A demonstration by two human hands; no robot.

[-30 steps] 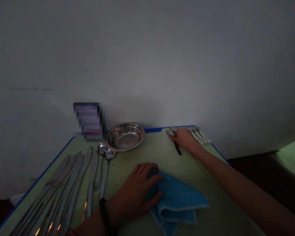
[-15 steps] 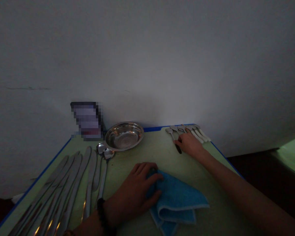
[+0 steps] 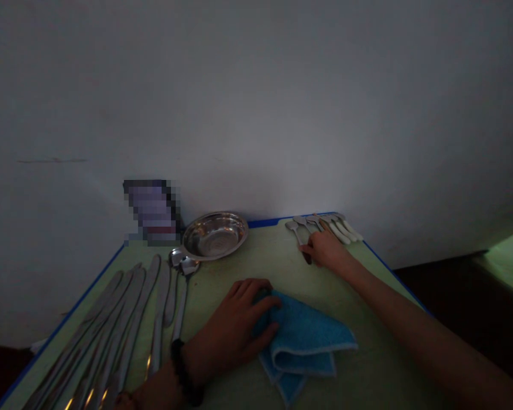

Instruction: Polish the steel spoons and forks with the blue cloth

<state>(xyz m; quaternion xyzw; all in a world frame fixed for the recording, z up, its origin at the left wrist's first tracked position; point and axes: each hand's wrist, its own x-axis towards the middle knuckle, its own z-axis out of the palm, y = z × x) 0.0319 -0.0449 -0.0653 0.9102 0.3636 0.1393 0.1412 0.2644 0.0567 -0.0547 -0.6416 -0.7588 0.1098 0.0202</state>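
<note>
- Spoon with a dark handle [image 3: 298, 236] lies at the far right of the worktop [image 3: 243, 273]; its head points to the wall [image 3: 256, 114], its handle toward the person.
- Right hand [image 3: 330, 249] reaches over to it, thumb and fingers at the handle; whether this grip is pinching it, I cannot tell.
- Other spoons [image 3: 300, 220] lie beside it in a row along the far edge, some with white handles [image 3: 341, 234].
- Left hand [image 3: 235, 330], with a dark bracelet [image 3: 183, 370] at the wrist, lies on a folded blue cloth [image 3: 314, 324]; its fingers are bent and the thumb is apart from them; whether the cloth is pinched, I cannot tell.
- Metal bowl [image 3: 216, 234] sits near the wall; two shiny spoons [image 3: 190, 266] lie just beside it.
- Knives [image 3: 130, 313] lie along the left side, blades toward the wall.
</note>
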